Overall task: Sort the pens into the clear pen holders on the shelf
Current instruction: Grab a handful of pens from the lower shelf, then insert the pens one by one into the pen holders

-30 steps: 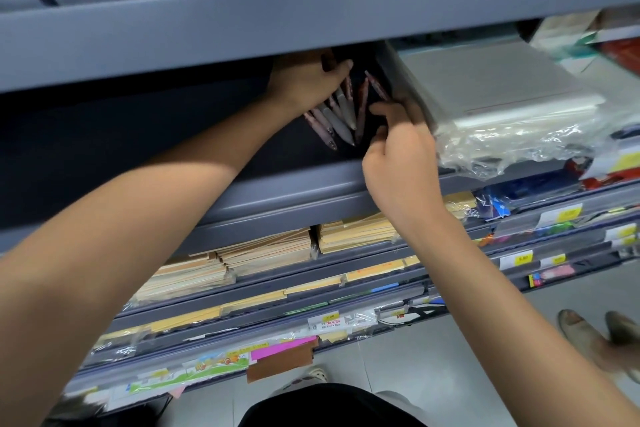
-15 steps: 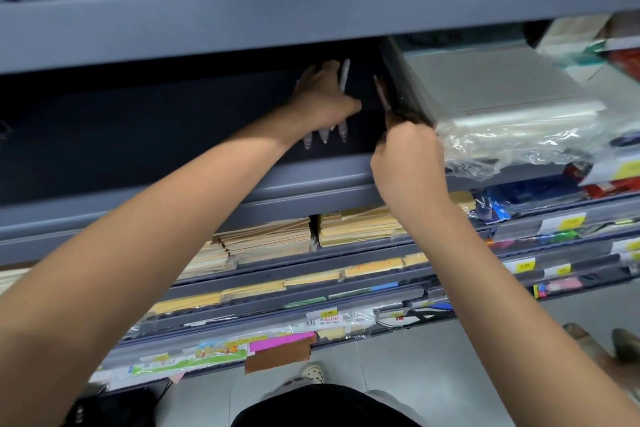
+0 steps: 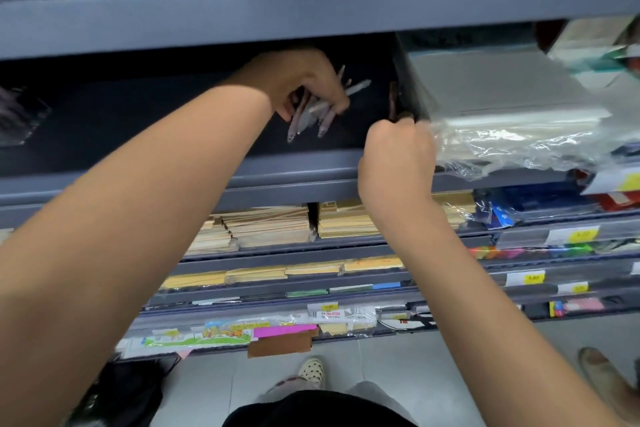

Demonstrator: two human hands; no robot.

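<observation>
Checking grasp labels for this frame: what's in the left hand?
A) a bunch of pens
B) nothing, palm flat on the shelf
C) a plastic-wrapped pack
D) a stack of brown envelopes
A: the left hand has its fingers curled round a bunch of pens inside the dark shelf bay, with their ends sticking out both below and above the fingers.

The left hand [image 3: 304, 80] reaches into the dark bay of the grey shelf [image 3: 277, 180] and grips a bundle of pens [image 3: 313, 114], tips pointing down and toward the camera. The right hand [image 3: 398, 163], fingers curled, pinches the lower end of a single dark pen [image 3: 393, 99] just beside a plastic-wrapped grey stack [image 3: 502, 97]. Brown envelopes [image 3: 270, 225] fill the shelf below.
</observation>
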